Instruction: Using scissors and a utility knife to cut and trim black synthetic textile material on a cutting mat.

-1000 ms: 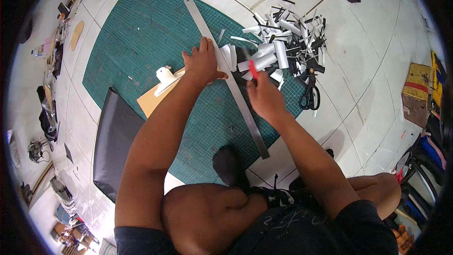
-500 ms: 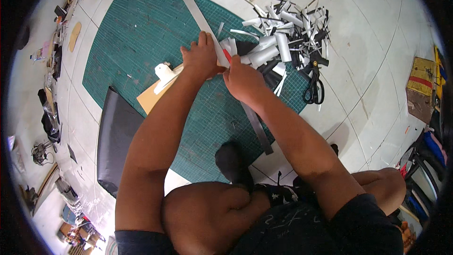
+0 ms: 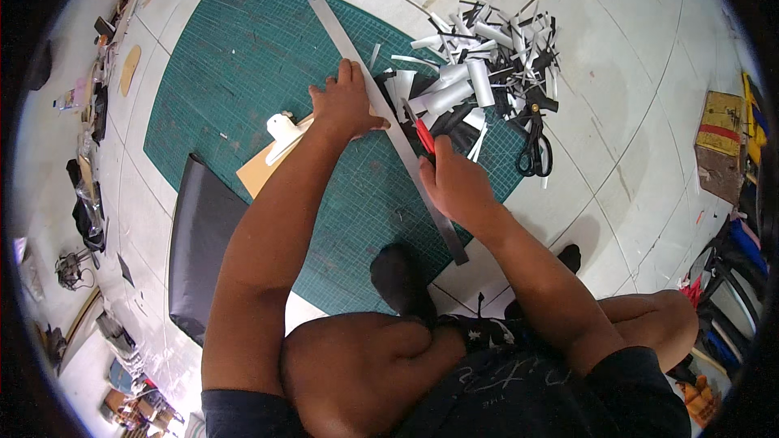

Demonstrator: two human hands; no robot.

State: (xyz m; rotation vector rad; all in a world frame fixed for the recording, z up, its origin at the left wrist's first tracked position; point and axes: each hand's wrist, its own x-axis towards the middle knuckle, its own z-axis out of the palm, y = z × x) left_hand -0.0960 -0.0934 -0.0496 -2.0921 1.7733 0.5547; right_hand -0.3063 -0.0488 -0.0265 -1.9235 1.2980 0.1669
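My left hand presses on a long steel ruler, its fingers spread and its thumb along the ruler's edge. The ruler lies aslant on a green cutting mat. In my right hand is a red utility knife, its blade pointing up and left, just right of the ruler. White and black strips lie by the ruler's right edge, close to the blade. Partly under my left forearm is a tan board with a white clip.
A heap of black and white offcuts spreads over the mat's right corner, with black-handled scissors beside it. A black sheet lies at the left. My foot rests on the mat's near part. A worn box stands far right.
My right hand has drawn back toward me and to the right with the utility knife, away from my left hand. The blade now shows apart from the ruler. My left hand stays on the ruler.
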